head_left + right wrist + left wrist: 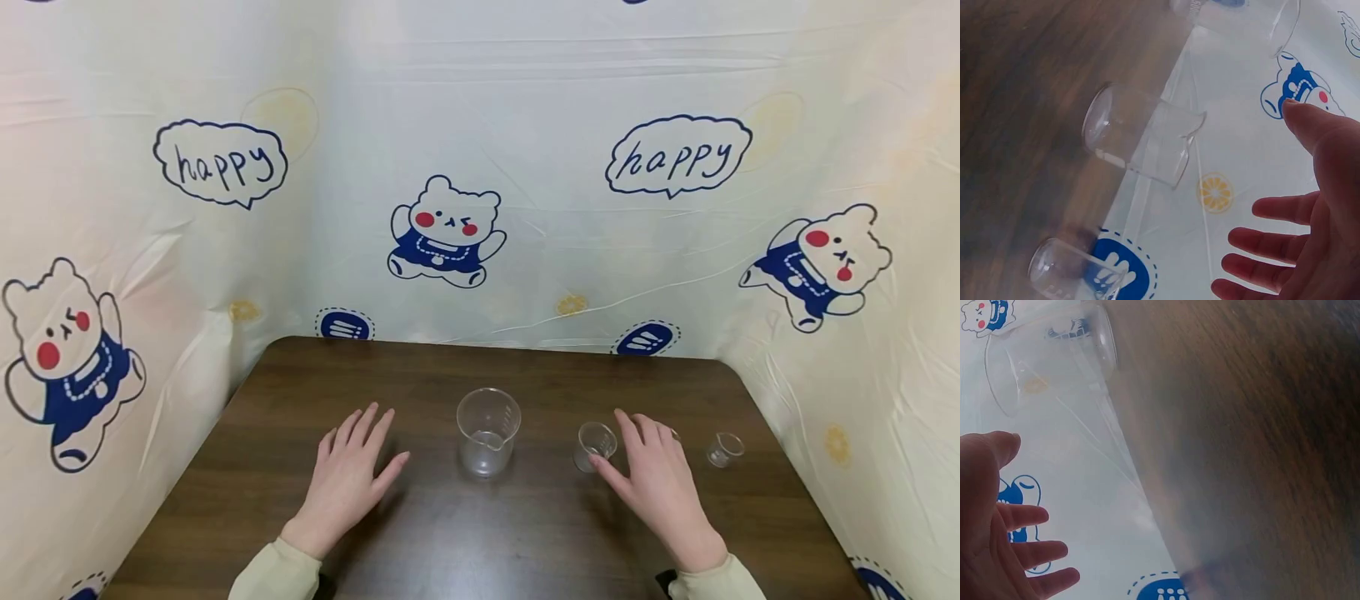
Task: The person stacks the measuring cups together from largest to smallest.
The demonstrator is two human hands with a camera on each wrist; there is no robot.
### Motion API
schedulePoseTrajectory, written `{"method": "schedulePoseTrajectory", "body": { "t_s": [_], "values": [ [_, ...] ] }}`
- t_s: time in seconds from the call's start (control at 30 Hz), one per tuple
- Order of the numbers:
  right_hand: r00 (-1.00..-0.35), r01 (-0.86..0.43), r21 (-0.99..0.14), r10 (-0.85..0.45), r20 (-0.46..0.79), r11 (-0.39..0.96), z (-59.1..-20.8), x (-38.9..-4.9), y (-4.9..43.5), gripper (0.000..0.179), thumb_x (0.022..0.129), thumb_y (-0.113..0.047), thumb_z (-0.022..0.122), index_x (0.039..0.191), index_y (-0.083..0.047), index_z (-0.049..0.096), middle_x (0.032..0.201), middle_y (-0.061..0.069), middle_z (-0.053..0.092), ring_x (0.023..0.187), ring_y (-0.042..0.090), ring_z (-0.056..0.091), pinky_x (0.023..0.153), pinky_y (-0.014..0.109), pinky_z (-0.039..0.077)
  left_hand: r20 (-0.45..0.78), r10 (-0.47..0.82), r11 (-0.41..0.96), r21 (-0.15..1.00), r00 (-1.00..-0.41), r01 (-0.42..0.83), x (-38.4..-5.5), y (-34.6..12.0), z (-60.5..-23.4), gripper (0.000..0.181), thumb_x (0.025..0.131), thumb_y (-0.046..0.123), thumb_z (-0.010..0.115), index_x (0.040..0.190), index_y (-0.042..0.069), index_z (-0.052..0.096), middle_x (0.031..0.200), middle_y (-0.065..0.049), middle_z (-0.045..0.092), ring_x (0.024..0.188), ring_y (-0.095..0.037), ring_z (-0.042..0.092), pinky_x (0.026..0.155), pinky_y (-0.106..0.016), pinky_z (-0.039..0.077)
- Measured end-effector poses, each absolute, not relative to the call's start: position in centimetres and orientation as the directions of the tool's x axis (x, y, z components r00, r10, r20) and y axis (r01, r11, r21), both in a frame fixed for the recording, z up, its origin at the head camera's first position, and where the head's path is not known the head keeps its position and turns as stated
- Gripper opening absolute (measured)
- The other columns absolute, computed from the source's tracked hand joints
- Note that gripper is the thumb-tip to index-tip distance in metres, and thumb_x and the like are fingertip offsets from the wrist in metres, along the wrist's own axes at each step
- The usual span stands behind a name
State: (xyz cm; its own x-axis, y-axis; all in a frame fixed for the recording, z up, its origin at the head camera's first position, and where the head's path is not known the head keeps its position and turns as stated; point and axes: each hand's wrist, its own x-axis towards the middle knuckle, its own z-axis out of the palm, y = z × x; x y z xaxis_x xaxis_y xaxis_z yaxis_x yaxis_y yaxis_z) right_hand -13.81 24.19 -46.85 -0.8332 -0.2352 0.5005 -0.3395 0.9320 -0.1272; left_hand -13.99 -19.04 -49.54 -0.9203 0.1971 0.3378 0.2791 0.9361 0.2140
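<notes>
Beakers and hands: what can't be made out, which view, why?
- Small beaker: markings, too small to read in head view.
- Middle beaker: part of one side, covered by the right hand in head view.
- Large beaker: cut by right wrist view's top edge.
- Left hand: cut by left wrist view's left edge.

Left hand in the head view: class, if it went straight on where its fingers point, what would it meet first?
Probably the patterned cloth beyond the table. The left hand points past the big beaker, which stands to its right; depth is hard to judge.
</notes>
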Motion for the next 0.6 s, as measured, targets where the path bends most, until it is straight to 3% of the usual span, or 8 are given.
{"method": "schedulePoseTrajectory", "body": {
  "t_s": [0.27, 0.6],
  "values": [
    [-0.815, -0.372, -0.100, -0.274, 0.510, 0.923, -46.6, -14.3, 23.3, 0.069, 0.085, -0.044, 0.081, 0.131, 0.004, 0.062, 0.121, 0.027, 0.062, 0.109, 0.047, 0.059, 0.085, 0.061, 0.051, 0.336, 0.201, 0.936, 0.211, -0.920, 0.281, -14.0, -18.9, -49.4, 0.065, 0.099, 0.048, 0.068, 0.149, 0.009, 0.055, 0.148, -0.021, 0.054, 0.132, -0.043, 0.050, 0.101, -0.068, 0.040],
    [-0.831, -0.388, -0.089, -0.307, 0.464, 0.917, -46.3, -14.8, 21.7, 0.070, 0.087, -0.047, 0.081, 0.133, 0.002, 0.063, 0.122, 0.023, 0.063, 0.113, 0.044, 0.058, 0.087, 0.059, 0.052, 0.347, 0.219, 0.938, 0.184, -0.912, 0.295, -14.0, -18.8, -49.5, 0.071, 0.094, 0.048, 0.075, 0.149, 0.008, 0.054, 0.148, -0.019, 0.056, 0.130, -0.042, 0.052, 0.099, -0.066, 0.042]
  ]
}}
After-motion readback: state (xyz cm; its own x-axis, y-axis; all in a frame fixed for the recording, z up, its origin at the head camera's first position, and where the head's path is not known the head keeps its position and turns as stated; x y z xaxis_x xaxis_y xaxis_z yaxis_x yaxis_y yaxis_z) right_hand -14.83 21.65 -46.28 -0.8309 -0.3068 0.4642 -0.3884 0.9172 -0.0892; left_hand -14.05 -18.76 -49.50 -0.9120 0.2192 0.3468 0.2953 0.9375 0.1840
